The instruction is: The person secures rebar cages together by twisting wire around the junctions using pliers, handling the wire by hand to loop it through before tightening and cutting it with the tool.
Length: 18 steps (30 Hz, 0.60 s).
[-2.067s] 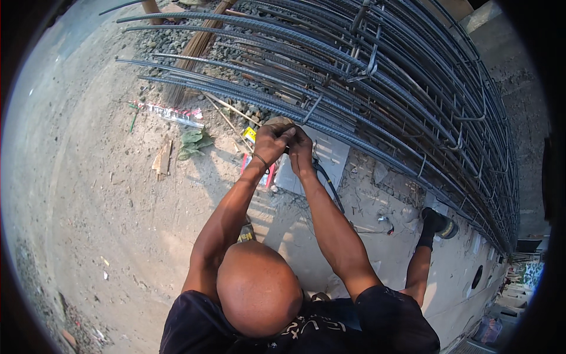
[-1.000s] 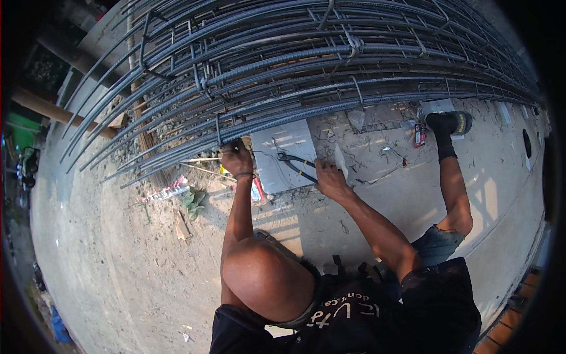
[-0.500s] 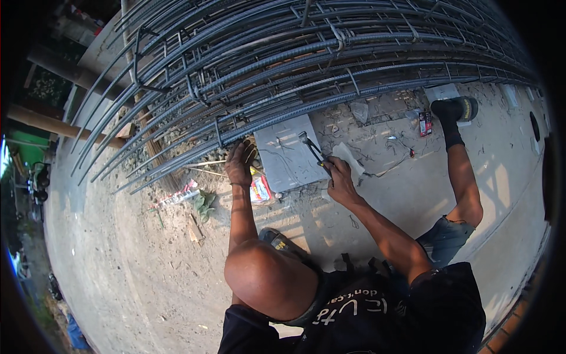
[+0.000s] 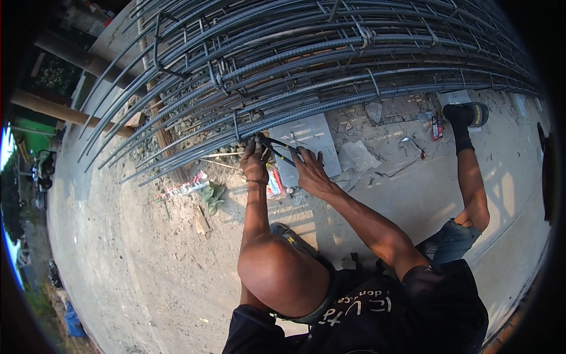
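My right hand [image 4: 312,172] is wrapped round the handles of black end-cutting pincers [image 4: 278,145] with yellow marks. Their jaws point left, toward the lower bars of a rebar cage [image 4: 295,106]. Just below those bars, my left hand [image 4: 254,167] is closed with its fingertips against the pincer head. Whatever those fingers pinch is too small to make out. Partly beneath the pincers and my right hand lies a flat grey tile [image 4: 309,131] on the ground.
Beside my left wrist lies a red and white packet [image 4: 275,185]. Clear plastic [image 4: 358,158] is to the right of the tile, with scraps of wire around it. A small red box [image 4: 437,127] lies near my outstretched foot. Wooden poles [image 4: 68,113] stick out at far left.
The pincers have moved left from over the tile to my left hand at the bars. My left fingers, spread before, are now curled closed. The whole view has shifted slightly.
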Each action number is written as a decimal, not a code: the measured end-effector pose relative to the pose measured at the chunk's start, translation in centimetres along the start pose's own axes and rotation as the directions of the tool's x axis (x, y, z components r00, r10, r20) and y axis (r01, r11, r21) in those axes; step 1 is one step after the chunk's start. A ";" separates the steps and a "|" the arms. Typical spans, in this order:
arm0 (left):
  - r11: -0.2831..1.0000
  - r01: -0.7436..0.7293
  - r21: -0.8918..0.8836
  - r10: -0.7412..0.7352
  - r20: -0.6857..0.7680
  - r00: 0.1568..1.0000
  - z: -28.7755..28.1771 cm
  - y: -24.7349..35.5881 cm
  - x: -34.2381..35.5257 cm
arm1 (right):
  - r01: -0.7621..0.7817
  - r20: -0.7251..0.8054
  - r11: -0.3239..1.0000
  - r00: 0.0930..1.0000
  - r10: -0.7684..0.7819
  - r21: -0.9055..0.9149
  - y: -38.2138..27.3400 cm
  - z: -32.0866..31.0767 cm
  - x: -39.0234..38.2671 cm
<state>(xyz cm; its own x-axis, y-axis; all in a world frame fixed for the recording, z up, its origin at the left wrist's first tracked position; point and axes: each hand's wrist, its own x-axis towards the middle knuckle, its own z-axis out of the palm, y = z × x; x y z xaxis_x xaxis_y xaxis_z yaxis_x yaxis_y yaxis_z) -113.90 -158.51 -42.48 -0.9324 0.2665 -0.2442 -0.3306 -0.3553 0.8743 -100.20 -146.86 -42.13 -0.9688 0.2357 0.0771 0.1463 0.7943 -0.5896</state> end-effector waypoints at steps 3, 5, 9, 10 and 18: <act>0.999 -0.023 -0.023 0.023 0.020 1.000 0.3 0.6 -0.4 | 0.003 0.027 1.000 1.000 -0.002 -0.027 -0.7 -0.2 0.3; 0.997 0.015 -0.074 -0.014 0.010 1.000 0.7 0.6 -0.4 | -0.003 0.021 0.996 1.000 0.005 -0.092 -0.7 -0.3 0.5; 0.985 0.014 -0.172 -0.021 -0.037 0.999 0.9 0.3 -0.3 | -0.079 -0.026 0.979 0.997 0.075 -0.186 -1.8 -0.2 0.4; 0.983 0.044 -0.178 -0.055 -0.056 0.997 0.9 0.3 -0.4 | -0.109 -0.027 0.976 0.994 0.106 -0.190 -2.1 -0.2 0.3; 0.983 0.113 -0.145 -0.121 -0.051 0.991 0.7 0.0 0.5 | -0.146 0.149 0.976 0.981 0.122 0.164 -1.6 0.7 0.6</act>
<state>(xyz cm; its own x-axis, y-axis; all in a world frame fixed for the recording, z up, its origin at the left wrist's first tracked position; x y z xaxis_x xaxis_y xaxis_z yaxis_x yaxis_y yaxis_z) -114.30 -157.76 -42.30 -0.8915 0.2620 -0.3696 -0.4516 -0.4490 0.7710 -101.15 -148.40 -41.67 -0.9626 0.2448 -0.1157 0.2514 0.6490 -0.7180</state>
